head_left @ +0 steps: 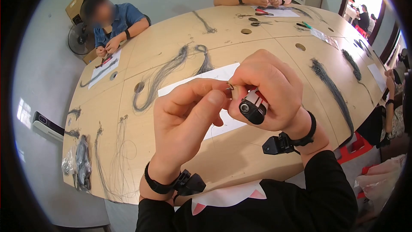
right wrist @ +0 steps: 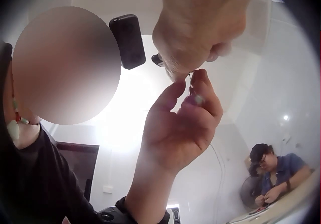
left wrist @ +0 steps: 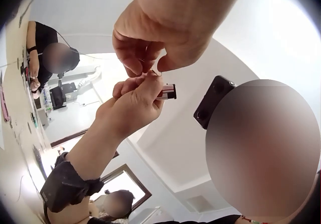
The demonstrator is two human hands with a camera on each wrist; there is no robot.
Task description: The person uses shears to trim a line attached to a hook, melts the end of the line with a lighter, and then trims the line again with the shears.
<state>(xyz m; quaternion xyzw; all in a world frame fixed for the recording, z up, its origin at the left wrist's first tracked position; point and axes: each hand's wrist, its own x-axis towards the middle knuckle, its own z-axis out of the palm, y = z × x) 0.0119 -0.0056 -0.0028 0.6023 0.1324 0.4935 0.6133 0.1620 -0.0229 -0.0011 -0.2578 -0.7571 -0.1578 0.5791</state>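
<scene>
Both hands are raised above the table, fingertips meeting. The left hand [head_left: 184, 116] pinches a small dark curved piece [head_left: 230, 86] between thumb and forefinger. Curled round a white, red and black handled object [head_left: 254, 106] is the right hand [head_left: 272, 88], its thumb and forefinger also at the small piece. In the left wrist view the handle [left wrist: 169, 91] sticks out of the right hand [left wrist: 130, 108], below the left hand [left wrist: 165, 28]. A thin strand shows near the fingertips; what it joins is hard to tell. The right wrist view shows the left hand [right wrist: 183, 126] from its palm side.
White paper [head_left: 171, 87] lies under the hands. Grey fibre bundles [head_left: 161, 82] are spread over the table [head_left: 240, 155], with another bundle [head_left: 332, 88] at the right and a plastic bag [head_left: 82, 163] at the left. Scissors [head_left: 257, 22] lie at the far side, near two seated people.
</scene>
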